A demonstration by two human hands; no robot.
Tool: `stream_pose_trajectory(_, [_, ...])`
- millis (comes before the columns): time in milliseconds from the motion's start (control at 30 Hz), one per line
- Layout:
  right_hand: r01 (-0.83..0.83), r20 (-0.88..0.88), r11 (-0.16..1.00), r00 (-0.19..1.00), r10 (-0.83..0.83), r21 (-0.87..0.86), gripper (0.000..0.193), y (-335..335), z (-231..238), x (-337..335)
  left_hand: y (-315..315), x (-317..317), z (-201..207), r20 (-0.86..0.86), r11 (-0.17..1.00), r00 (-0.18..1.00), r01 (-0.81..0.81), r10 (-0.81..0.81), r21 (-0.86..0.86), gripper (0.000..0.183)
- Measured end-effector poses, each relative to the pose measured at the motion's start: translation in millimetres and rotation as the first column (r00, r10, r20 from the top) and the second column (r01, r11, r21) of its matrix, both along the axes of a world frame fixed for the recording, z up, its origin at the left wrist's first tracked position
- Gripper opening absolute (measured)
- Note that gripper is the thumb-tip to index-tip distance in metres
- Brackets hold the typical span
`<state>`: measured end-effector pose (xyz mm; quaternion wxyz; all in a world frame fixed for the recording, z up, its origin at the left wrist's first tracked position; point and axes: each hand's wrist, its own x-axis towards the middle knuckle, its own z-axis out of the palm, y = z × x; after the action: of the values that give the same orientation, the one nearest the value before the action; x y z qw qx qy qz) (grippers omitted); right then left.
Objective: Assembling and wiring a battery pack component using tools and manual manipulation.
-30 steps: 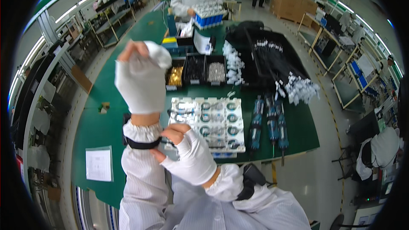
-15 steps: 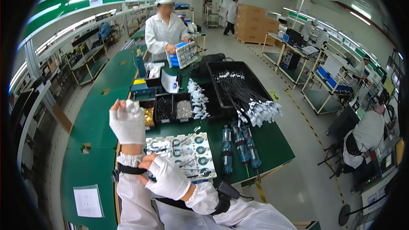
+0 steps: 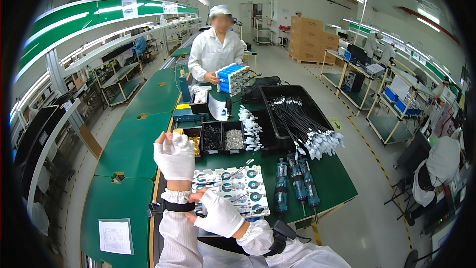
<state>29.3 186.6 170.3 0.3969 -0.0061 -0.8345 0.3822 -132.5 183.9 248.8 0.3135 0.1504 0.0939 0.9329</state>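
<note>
- 1 lg green table, in front
- White panel w/ round holes, on table
- L hand, gloved, up, fingers curled in fist
- R hand, gloved, at L wrist; can't tell if gripping
- Blk strap round L wrist, over sleeve, R hand at its edge

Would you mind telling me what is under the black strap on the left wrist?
White sleeve shows on both sides of the black strap, by the right hand; whatever lies directly beneath the strap is covered.
</note>
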Motion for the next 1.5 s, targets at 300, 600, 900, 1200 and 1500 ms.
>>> stream_pose_trajectory(300, [-0.001, -0.022, 1.0, 1.0, 0.001, -0.019, 0.03, -1.3, -9.9, 4.1, 21.7, -15.7, -23.6, 0.118, 0.974, 0.976, 0.167, -0.185, 0.151, 0.022])
stream_pose_trajectory(600, [-0.101, -0.091, 0.989, 0.992, 0.091, -0.106, 0.029, 2.8, -17.0, -5.1, 23.7, -33.5, -42.9, 0.274, 0.926, 0.917, 0.197, -0.291, 0.322, 0.023])
stream_pose_trajectory(900, [-0.06, -0.057, 0.979, 0.997, 0.05, -0.196, 0.018, -11.4, -6.5, -14.1, 6.0, -38.5, -16.0, 0.289, 0.841, 0.887, 0.177, -0.362, 0.511, 0.019])
stream_pose_trajectory(1200, [0.006, -0.12, 1.0, 0.993, -0.004, 0.015, 0.014, 12.9, 19.4, -11.8, 7.7, -36.9, 12.5, 0.069, 0.936, 0.997, 0.003, -0.029, 0.351, 0.025])
stream_pose_trajectory(1500, [0.059, -0.031, 0.978, 0.998, -0.053, 0.201, 0.028, 15.6, 68.3, -23.0, 18.3, -22.9, 10.1, -0.698, 0.601, 0.532, -0.779, 0.48, -0.18, 0.04])
